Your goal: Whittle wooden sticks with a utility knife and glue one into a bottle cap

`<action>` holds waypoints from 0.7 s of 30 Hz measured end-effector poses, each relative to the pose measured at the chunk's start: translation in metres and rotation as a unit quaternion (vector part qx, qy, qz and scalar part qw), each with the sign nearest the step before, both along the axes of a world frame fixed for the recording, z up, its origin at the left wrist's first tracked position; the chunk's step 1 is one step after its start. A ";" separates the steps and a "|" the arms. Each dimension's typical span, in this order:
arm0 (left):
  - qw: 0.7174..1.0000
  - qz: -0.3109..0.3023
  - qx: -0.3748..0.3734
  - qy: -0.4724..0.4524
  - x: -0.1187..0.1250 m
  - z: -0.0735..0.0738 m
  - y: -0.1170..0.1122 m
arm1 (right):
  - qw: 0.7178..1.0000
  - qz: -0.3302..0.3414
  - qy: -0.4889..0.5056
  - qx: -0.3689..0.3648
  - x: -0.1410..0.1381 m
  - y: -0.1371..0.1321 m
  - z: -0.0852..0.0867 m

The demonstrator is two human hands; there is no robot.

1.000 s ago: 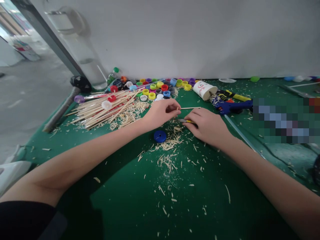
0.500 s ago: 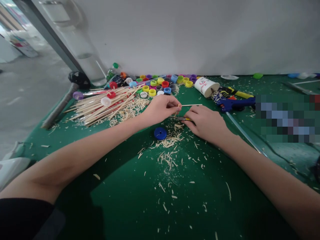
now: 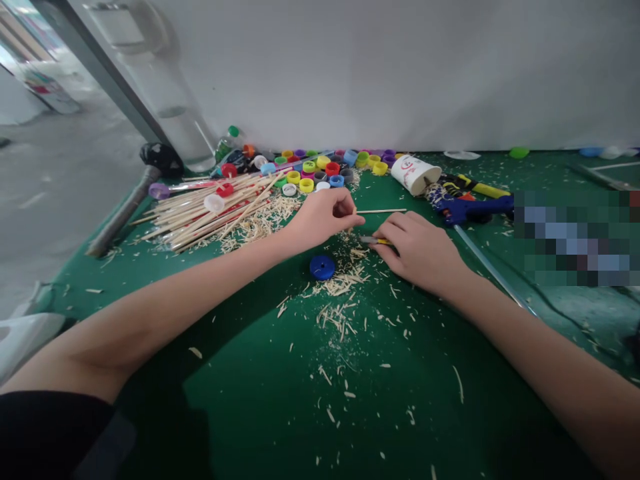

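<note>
My left hand (image 3: 325, 217) is closed in a pinch at the near end of a thin wooden stick (image 3: 383, 211), which points right past the fingertips. My right hand (image 3: 420, 247) is wrapped round a small utility knife (image 3: 376, 241) with a yellow part on its handle. The knife's blade points left, toward my left fingertips and just apart from them. A blue bottle cap (image 3: 323, 267) with a hole in its middle lies below my left hand. Beside it and under both hands are scattered wood shavings (image 3: 340, 283).
A pile of wooden sticks (image 3: 200, 210) lies at left, with several coloured bottle caps (image 3: 307, 185) behind. A tipped paper cup (image 3: 415, 175), a blue glue gun (image 3: 473, 209) and its clear glue stick (image 3: 493, 270) are at right. A grey-handled hammer-like tool (image 3: 123, 213) rests at the left edge.
My right hand and the knife have drawn slightly right, away from my left fingers, so more of the blade shows. My left hand has stayed almost in place.
</note>
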State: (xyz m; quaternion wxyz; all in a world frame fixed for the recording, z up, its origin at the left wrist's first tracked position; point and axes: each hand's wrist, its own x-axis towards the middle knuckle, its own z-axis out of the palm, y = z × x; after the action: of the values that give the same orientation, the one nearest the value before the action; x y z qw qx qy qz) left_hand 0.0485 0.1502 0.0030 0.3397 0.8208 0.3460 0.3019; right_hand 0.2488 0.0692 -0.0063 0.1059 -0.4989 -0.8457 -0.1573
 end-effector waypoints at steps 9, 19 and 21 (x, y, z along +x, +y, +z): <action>0.997 -0.068 -0.023 0.019 -0.002 0.007 0.003 | 0.999 -0.009 -0.021 -0.029 -0.008 0.005 0.001; 0.993 -0.108 0.002 0.049 -0.004 0.011 0.007 | 0.997 0.003 -0.011 -0.072 -0.010 0.011 0.004; 0.996 -0.087 -0.014 0.023 -0.005 0.008 0.007 | 0.999 0.003 -0.019 -0.040 -0.009 0.007 0.001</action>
State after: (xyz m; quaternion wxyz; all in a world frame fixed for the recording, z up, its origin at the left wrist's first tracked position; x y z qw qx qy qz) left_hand 0.0438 0.1574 0.0113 0.3681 0.8499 0.2849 0.2470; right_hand 0.2400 0.0766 -0.0053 0.0702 -0.4972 -0.8546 -0.1327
